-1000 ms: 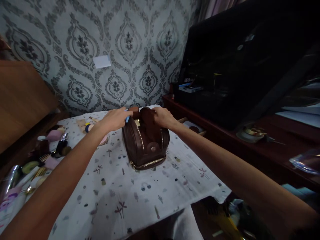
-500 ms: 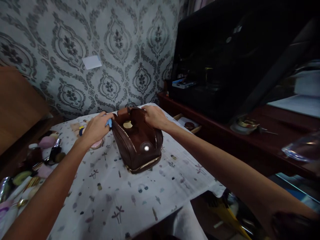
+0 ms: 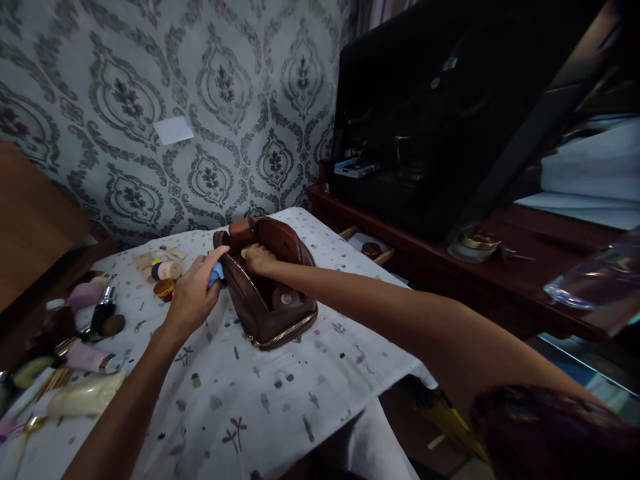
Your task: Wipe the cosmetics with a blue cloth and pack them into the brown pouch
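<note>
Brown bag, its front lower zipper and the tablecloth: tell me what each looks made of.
Brown bag: leather or imitation leather, judging by its smooth, faintly shiny surface.
Zipper: probably metal, gold-toned, with glinting teeth.
Tablecloth: apparently thin fabric, matte and printed; its corner droops softly.

One bag (image 3: 273, 323); one left hand (image 3: 195, 292), one right hand (image 3: 261, 261); one blue item (image 3: 215, 273), left; one screen (image 3: 425, 127), far right; one drawer (image 3: 386, 257), right.
</note>
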Tool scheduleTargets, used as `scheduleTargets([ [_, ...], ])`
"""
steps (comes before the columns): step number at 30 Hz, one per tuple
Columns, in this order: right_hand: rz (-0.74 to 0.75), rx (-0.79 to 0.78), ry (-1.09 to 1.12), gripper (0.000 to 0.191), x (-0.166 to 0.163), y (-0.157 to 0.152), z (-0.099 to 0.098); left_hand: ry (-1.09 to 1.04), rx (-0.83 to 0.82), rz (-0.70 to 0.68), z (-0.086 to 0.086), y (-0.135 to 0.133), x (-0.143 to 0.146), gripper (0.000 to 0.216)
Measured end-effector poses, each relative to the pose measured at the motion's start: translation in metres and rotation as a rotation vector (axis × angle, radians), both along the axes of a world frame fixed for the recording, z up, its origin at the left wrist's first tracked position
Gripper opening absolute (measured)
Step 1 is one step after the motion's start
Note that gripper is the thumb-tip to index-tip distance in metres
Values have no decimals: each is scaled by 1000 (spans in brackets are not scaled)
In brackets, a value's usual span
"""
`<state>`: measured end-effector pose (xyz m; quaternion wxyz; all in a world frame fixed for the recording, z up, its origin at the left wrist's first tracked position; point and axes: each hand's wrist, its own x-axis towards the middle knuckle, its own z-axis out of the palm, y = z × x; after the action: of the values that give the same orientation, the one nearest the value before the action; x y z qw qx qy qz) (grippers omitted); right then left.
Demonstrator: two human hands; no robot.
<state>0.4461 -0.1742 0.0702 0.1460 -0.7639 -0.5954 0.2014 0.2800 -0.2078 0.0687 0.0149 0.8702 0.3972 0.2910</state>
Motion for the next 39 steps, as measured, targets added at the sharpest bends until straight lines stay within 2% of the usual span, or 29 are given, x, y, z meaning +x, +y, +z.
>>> scheduleTargets([
  [2, -51, -2, 14, 65, 0, 9, -11, -34, -9, -3, -3, 0, 0, 65],
  [6, -101, 51, 28, 52, 2, 14, -30, -59, -24, -27, -6, 1, -2, 65],
  [10, -109, 95, 46, 45, 2, 18, -40, -77, -19, -50, -7, 3, -3, 63],
  [18, -109, 155, 67, 47, 1, 24, -48, -47, -18, -22, -5, 1, -2, 64],
  [26, -109, 167, 89, 51, 1, 17, -48, -44, -31, 5, -5, -1, -1, 67],
  [31, -132, 145, 74, 55, 2, 16, -31, -33, -60, -10, -2, -1, 0, 68],
  [35, -79, 260, 18, 38, 6, 21, 2, -41, -76, -24, -4, 2, 1, 69],
  [37, -52, 332, -20, 36, 8, 28, 20, -62, -78, -35, -6, 4, 1, 69],
  [39, -54, 334, -54, 37, 9, 41, 35, -86, -79, -47, -8, 4, 2, 68],
])
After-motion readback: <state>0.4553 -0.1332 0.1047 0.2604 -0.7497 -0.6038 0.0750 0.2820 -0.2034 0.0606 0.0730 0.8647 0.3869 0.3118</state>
